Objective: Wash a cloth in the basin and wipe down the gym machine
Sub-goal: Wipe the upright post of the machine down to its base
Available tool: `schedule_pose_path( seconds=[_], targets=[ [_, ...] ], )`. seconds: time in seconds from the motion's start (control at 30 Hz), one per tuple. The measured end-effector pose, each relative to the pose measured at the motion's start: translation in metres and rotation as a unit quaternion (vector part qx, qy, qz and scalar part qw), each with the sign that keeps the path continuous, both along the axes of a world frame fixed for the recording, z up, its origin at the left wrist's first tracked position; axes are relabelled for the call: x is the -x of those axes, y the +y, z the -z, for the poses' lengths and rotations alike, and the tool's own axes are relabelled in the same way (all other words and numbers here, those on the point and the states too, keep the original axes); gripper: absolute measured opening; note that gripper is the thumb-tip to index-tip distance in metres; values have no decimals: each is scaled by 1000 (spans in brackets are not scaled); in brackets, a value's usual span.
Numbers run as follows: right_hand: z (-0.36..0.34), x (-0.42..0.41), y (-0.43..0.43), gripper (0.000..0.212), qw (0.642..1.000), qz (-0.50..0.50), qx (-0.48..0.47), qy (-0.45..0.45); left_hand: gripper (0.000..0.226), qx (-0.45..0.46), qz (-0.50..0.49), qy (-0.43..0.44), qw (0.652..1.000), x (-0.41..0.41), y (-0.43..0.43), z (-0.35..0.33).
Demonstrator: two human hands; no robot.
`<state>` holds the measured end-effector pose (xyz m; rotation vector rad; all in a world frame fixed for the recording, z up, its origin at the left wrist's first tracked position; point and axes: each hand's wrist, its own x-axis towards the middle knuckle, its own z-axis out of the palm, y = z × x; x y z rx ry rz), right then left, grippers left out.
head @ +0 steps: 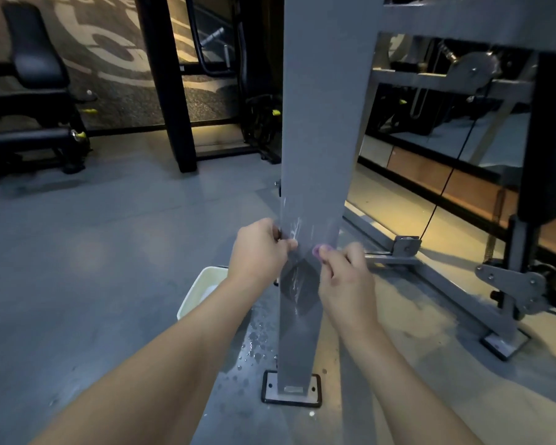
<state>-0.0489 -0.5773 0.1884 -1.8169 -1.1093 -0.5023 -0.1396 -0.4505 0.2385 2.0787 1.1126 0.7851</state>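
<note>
Both hands, left [260, 248] and right [344, 274], pinch a thin wet cloth [299, 284] around the post [321, 123]; limp, clingy. Basin [203, 284] at eight o'clock.

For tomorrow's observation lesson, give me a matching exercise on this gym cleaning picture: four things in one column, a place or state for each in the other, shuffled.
Things:
1. basin
2. water drops
3. left hand
4. base plate

Places or states:
A. bolted under the grey post
B. gripping the post's left edge
C. on the floor, behind the left forearm
D. scattered on the floor beside the post

Pairs: 1-C, 2-D, 3-B, 4-A
</note>
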Motion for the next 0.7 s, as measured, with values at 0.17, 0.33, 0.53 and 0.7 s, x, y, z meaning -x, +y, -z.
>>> schedule_pose_path(
  seconds=[0.17, 0.33, 0.53, 0.7],
  targets=[
    [-59, -20, 8, 15, 996, 6, -64, -57, 35, 3, -4, -4, 1000, 0, 2, 0],
    [-26, -11, -2, 14, 994, 1, 49, -95, 32, 11, 4, -9, 1000, -1, 3, 4],
    [-58, -26, 3, 13, 995, 6, -13, -99, 36, 16, -7, -38, 999, -3, 5, 10],
    [-21, -20, -5, 14, 992, 3, 101, -74, 36, 20, 2, -52, 998, -3, 1, 12]
  ],
)
